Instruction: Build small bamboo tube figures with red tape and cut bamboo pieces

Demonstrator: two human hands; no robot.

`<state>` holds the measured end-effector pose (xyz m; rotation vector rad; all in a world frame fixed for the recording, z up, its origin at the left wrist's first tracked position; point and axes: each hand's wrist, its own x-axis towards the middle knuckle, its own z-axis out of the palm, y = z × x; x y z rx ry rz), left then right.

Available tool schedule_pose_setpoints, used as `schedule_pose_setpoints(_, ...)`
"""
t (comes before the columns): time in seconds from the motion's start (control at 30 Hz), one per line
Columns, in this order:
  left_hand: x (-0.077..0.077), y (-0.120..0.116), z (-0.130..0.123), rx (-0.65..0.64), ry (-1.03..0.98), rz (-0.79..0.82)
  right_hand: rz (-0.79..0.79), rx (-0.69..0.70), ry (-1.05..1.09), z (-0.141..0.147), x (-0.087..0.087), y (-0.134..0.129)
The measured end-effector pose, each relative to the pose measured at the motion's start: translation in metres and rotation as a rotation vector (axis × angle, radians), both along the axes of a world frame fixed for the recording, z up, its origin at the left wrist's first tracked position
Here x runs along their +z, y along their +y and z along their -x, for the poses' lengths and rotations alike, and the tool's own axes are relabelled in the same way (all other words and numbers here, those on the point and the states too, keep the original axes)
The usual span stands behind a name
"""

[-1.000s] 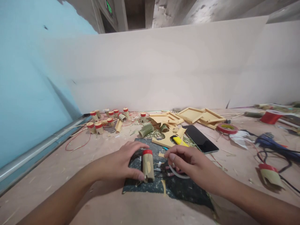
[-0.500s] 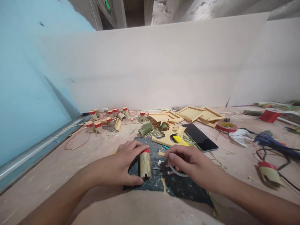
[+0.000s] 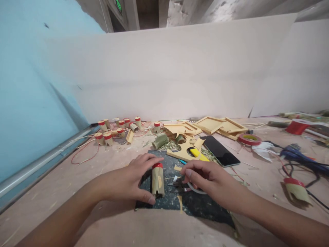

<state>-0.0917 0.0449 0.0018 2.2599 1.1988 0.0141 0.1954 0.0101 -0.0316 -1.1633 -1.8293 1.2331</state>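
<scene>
Between the earlier frames and now, little changes: the bamboo tube (image 3: 157,180) shifts slightly left and toward the person on the dark cutting mat (image 3: 203,206), and both hands hold nearly the same places.

Work surface (image 3: 64,192): covered with shavings, wooden frames (image 3: 218,126), a black phone (image 3: 219,151), a red tape roll (image 3: 248,139) and cables (image 3: 300,161).

Progress, judged from the layout: a group of finished red-capped tubes (image 3: 113,132) lies at the far left, so several pieces appear complete. One capped tube is in hand, and uncapped green bamboo sections (image 3: 159,141) remain, so work appears to be left.

Left hand (image 3: 131,178): fingers curved around the bamboo tube, thumb at its lower end, steadying it upright on the mat.

Right hand (image 3: 208,178): fingertips pressed together on a thin pale curved strip (image 3: 196,190) just right of the tube.

Writing: a green sign (image 3: 119,6) above the doorway is too small to read. No brand or label is legible elsewhere.
</scene>
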Motion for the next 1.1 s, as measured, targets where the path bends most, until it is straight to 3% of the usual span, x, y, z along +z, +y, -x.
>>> schedule_pose_setpoints(0.23, 0.005, -0.002, 0.001, 0.054, 0.015, -0.013, -0.007, -0.003, -0.006, -0.001, 0.0, -0.001)
schedule_pose_setpoints(0.6, -0.008, 0.006, 0.007, 0.055, 0.013, -0.028, -0.029, 0.003, -0.018, 0.0, -0.004, -0.001)
schedule_pose_setpoints(0.8, -0.009, 0.0, -0.003, 0.05, -0.052, -0.077, -0.063, 0.004, -0.043, 0.0, -0.004, 0.0)
schedule_pose_setpoints(0.9, -0.007, 0.004, -0.005, 0.134, -0.138, -0.157, -0.099, 0.004, -0.071, 0.0, -0.002, 0.0)
schedule_pose_setpoints(1.03, -0.008, 0.018, 0.0, 0.354, -0.264, -0.324, -0.178, 0.02, -0.141, -0.001, -0.001, -0.003)
schedule_pose_setpoints(1.1, -0.009, 0.021, 0.002, 0.386, -0.294, -0.345, -0.234, 0.05, -0.174, -0.002, -0.001, -0.005)
